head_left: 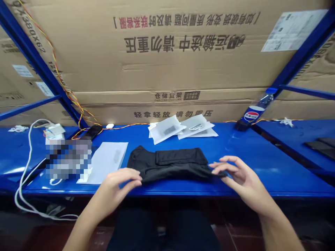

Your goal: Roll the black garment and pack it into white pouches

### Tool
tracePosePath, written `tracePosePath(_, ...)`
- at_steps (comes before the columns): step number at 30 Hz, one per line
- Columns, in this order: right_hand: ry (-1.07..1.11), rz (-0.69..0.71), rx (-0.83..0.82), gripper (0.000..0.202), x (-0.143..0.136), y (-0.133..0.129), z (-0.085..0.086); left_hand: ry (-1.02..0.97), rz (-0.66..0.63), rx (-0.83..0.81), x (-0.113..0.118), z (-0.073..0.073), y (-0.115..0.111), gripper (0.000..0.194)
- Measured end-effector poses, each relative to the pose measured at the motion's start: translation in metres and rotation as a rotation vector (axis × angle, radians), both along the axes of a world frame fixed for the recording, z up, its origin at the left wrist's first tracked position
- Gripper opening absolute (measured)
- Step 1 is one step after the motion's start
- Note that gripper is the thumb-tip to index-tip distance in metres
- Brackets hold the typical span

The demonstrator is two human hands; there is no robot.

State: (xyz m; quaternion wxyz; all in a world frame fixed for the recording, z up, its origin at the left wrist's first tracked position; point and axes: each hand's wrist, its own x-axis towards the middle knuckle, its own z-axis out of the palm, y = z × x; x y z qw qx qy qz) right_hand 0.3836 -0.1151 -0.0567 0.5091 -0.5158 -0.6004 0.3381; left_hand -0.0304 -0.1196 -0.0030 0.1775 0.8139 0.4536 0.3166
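A black folded cloth item (170,164), perhaps a garment or fabric bag, lies near the front edge of the blue table (261,167). A flat folded panel runs along its top. My left hand (123,183) pinches its near left corner between thumb and fingers. At the opposite end, my right hand (239,177) grips the right corner, with the thumb below and the fingers above. The near edge of the cloth is stretched between both hands and slightly raised.
White sheets or envelopes (107,160) lie left of the cloth. Several translucent packets (167,129) sit behind it. A Pepsi bottle (252,113) leans at the right against a blue post. White cables (22,174) and a white charger (54,132) are at left. A large carton (167,73) stands behind.
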Motion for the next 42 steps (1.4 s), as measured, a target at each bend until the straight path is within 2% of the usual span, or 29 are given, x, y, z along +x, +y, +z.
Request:
tracePosePath(2, -0.171, 0.123, -0.046, 0.039, 0.010, -0.017, -0.004, 0.095, -0.053, -0.046, -0.005, -0.001, -0.016, 0.018)
tracePosePath(4, -0.273, 0.135, -0.033, 0.033, 0.010, -0.019, -0.004, 0.117, -0.019, 0.008, 0.000, -0.003, -0.014, 0.020)
tracePosePath(6, -0.335, 0.045, 0.045, 0.030, 0.002, -0.007, 0.000, 0.087, 0.027, 0.131, 0.013, -0.005, 0.004, 0.023)
tracePosePath(8, -0.438, -0.021, 0.165, 0.027, -0.010, 0.015, 0.004, 0.084, 0.013, 0.233, 0.031, -0.009, 0.032, 0.018)
tracePosePath(11, -0.614, 0.043, 0.308, 0.026, -0.024, 0.043, 0.000, 0.241, -0.116, 0.221, 0.052, -0.016, 0.066, 0.012)
tracePosePath(13, -0.657, 0.080, 0.333, 0.024, -0.027, 0.049, -0.008, 0.322, -0.172, 0.193, 0.057, -0.018, 0.073, 0.011)
tracePosePath(15, -0.653, 0.079, 0.341, 0.023, -0.028, 0.046, -0.016, 0.330, -0.185, 0.159, 0.055, -0.016, 0.069, 0.019)
tracePosePath(18, -0.599, 0.061, 0.340, 0.018, -0.029, 0.041, -0.015, 0.249, -0.161, 0.063, 0.047, -0.005, 0.068, 0.026)
tracePosePath(20, -0.540, 0.044, 0.303, 0.018, -0.031, 0.053, -0.005, 0.167, -0.119, -0.045, 0.044, 0.005, 0.082, 0.030)
tracePosePath(23, -0.486, 0.032, 0.214, 0.024, -0.037, 0.098, 0.015, 0.017, -0.079, -0.301, 0.044, 0.013, 0.127, 0.035)
tracePosePath(26, -0.481, 0.132, 0.101, 0.030, -0.043, 0.151, 0.023, -0.005, -0.124, -0.462, 0.046, 0.009, 0.173, 0.045)
tracePosePath(29, -0.476, 0.218, 0.027, 0.039, -0.043, 0.182, 0.016, -0.011, -0.138, -0.528, 0.045, -0.004, 0.198, 0.050)
tracePosePath(33, -0.399, 0.288, -0.066, 0.045, -0.034, 0.182, 0.001, -0.064, -0.090, -0.544, 0.039, -0.021, 0.205, 0.053)
tracePosePath(37, -0.225, 0.360, -0.245, 0.056, -0.026, 0.177, 0.001, -0.092, -0.086, -0.582, 0.034, -0.025, 0.207, 0.054)
tracePosePath(42, -0.198, 0.270, -0.285, 0.057, -0.027, 0.179, 0.007, -0.101, -0.080, -0.623, 0.032, -0.024, 0.209, 0.054)
